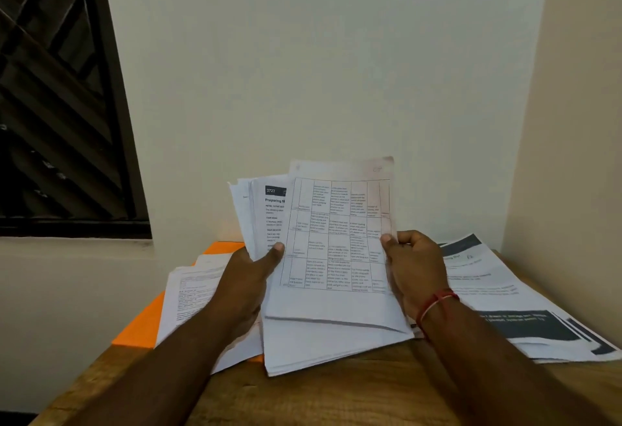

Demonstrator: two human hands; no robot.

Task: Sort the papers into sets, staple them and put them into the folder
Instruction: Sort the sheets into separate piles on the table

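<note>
Hands at centre frame, raised above a wooden table (303, 398) that fills the lower edge. The left hand (250, 277) grips a bundle of papers (266, 210) held upright and fanned. Its thumb lies across the front of the bundle, and its fingers are hidden behind the pages. The right hand (415, 267) pinches the right edge of a gridded sheet (336, 233), thumb on the printed face and fingers curled behind. This sheet stands in front of the bundle and overlaps it (whether the left thumb also touches it cannot be told). A red thread (434, 304) circles the right wrist.

Below the raised pages, a flat stack (330, 344) lies on the table, between the forearms. At lower left, an orange folder (141, 324) lies flat with loose pages (192, 291) resting on it. At right of centre, dark-banded pages (505, 318) are spread on the table, reaching towards the right edge of the frame. A dark window (60, 105) occupies the upper left, and a pale wall (319, 55) fills the upper centre.
</note>
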